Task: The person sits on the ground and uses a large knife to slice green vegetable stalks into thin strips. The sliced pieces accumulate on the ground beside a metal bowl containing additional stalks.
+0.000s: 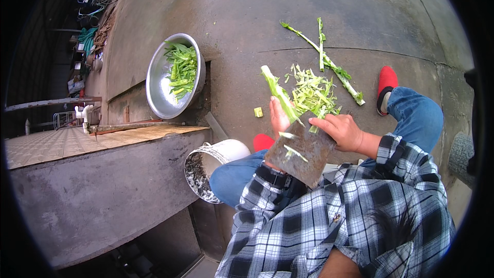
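My left hand (279, 117) is closed around a thick pale green vegetable stalk (276, 88), which slants up and away from me. In my right hand (342, 131) is a cleaver (303, 154) with a broad, dark, stained rectangular blade. The blade lies across the near end of the stalk, and its handle is hidden by my fingers. Thin pale peel strips stick to the blade. Just beyond my hands, a heap of green peelings (314, 91) covers the floor. A short cut piece of stalk (258, 112) lies left of my left hand.
Two long stalks (337, 69) lie crossed on the concrete floor beyond the peelings. A metal basin (154, 85) with cut green vegetables stands at the left. Nearer me are a dirty white bucket (229, 149) by my knee and a low concrete wall (110, 193).
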Available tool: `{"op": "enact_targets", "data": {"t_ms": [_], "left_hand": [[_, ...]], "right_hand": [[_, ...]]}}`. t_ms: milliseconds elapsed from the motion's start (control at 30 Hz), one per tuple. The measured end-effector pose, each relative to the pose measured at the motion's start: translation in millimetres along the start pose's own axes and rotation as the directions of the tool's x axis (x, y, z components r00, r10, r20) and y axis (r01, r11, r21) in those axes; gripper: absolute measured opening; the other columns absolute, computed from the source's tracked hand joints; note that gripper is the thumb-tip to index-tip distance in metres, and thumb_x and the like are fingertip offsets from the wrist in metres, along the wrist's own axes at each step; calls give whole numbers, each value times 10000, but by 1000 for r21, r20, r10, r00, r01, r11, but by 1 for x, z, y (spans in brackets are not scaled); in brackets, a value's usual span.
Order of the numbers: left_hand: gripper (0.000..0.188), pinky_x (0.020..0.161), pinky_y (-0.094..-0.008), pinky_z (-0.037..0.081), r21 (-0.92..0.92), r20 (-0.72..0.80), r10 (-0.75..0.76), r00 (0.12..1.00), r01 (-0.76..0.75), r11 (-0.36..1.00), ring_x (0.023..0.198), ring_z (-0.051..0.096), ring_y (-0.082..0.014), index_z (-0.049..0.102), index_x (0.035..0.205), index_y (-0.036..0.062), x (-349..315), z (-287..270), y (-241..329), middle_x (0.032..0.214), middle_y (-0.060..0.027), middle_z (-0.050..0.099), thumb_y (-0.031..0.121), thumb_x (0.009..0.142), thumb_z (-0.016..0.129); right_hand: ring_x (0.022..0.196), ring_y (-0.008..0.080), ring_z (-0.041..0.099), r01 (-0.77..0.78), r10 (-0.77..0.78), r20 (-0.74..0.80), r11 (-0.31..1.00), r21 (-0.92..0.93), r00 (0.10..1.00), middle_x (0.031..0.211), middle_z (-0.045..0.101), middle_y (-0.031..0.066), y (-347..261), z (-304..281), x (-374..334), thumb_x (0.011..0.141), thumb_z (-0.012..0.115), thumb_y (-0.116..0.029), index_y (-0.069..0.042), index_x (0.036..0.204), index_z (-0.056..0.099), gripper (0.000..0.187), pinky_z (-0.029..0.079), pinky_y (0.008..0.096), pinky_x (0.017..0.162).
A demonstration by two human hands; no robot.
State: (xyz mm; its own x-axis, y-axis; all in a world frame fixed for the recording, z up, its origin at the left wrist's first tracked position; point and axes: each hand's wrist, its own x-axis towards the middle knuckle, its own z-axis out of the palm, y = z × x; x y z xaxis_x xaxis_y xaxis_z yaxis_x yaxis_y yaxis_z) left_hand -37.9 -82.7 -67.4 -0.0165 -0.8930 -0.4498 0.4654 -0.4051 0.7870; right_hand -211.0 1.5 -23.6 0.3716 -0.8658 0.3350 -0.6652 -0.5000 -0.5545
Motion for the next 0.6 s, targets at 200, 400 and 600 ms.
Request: {"op": "enact_targets", "data": {"t_ms": [200,400,600], "left_hand": [[356,568,-226,404,12,-25,-28,999,28,1000,632,464,-83,513,912,106,-17,13,8,714,6,480,431,964,379],[351,564,-255,437,43,67,-82,994,79,996,614,479,-99,487,920,105,-26,20,9,728,-10,479,426,971,354],[332,537,-243,430,5,66,-113,991,113,994,592,485,-96,475,864,107,-27,18,5,687,-7,475,402,968,363]], "right_hand": [[607,272,589,-63,63,2,998,30,998,769,536,81,0,0,1,626,677,-128,-128,1255,461,665,486,360,538],[648,268,607,-91,93,-34,994,61,995,823,567,94,2,6,2,616,693,-125,-116,1244,460,669,497,367,562],[652,286,611,-77,83,-61,992,105,995,834,575,95,4,9,-2,625,683,-108,-108,1268,425,693,495,376,554]]}}
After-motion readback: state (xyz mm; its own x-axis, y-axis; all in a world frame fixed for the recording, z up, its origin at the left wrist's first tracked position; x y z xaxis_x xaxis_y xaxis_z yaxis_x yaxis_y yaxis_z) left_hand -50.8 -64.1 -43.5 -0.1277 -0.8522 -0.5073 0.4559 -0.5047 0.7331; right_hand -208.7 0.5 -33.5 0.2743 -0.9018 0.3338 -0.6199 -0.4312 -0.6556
